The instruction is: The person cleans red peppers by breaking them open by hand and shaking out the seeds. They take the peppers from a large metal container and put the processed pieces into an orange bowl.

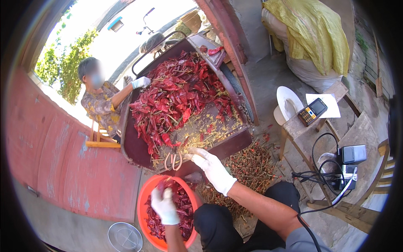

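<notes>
My left hand (165,206), in a white glove, is over an orange basin (142,201) partly filled with dark red dried chili peppers (182,210). Motion smears its fingers, so whether they hold a pepper cannot be told. Near the front edge of a maroon metal cart (222,145), my gloved right hand (213,170) reaches leftward with fingers stretched out and nothing visible in them. Beside its fingertips, curved metal hooks (173,161) stick out from the cart edge. A large heap of red dried chili peppers (176,94) lies in the cart, with yellow seeds scattered near its front.
Across the cart sits a person (100,98) with a gloved hand on the heap. Stems and scraps (252,168) cover the floor by my knees. At right, a wooden bench (298,126) bears a handheld device (312,112); cabled boxes (350,164) stand nearby. A round metal lid (125,237) lies left of the basin.
</notes>
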A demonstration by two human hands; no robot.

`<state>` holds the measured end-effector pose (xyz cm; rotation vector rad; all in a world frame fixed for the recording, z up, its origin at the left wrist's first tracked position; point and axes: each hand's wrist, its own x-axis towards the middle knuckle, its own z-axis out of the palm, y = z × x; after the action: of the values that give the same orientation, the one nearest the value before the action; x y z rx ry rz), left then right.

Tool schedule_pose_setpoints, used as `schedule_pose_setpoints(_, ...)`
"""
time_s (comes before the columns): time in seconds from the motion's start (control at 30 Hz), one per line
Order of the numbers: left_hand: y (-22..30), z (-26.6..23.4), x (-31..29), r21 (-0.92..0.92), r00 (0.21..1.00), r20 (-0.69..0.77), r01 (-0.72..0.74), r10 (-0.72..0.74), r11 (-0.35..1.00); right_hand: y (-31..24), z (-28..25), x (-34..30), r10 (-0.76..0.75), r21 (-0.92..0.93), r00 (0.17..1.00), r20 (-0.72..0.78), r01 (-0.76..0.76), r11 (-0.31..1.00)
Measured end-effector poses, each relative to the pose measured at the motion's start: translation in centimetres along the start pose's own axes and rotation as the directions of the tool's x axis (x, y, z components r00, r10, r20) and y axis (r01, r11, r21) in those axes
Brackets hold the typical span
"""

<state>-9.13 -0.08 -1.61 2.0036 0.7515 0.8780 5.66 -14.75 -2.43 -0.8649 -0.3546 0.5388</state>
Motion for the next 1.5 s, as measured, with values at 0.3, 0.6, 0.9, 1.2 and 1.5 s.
schedule_pose_setpoints(0.3,-8.5,-5.1,7.3,0.512,0.955,0.2,-0.294,0.221,0.807,-1.0,-0.9,0.3,0.043,0.07,0.998,0.053,-0.047,0.996)
schedule_pose_setpoints(0.6,3.5,23.5,12.3,0.11,0.616,0.614,-0.685,0.492,0.72,-3.5,-2.8,1.1,-0.054,0.045,0.996,-0.074,0.058,0.997)
schedule_pose_setpoints(0.9,2.8,32.0,14.4,0.345,0.652,0.635,-0.719,0.413,0.604,-4.5,-4.0,2.3,-0.056,0.083,0.987,-0.153,0.069,0.994)
schedule_pose_setpoints(1.2,-1.8,25.8,16.2,0.477,0.843,0.496,-0.464,0.208,0.746,-3.8,-3.4,2.1,0.011,0.132,0.991,-0.133,0.007,0.991)
schedule_pose_setpoints(1.5,-3.6,22.3,15.6,0.168,0.752,0.429,-0.611,0.501,0.774,-2.8,-1.4,0.2,-0.082,-0.455,0.997,-0.007,0.07,0.888)
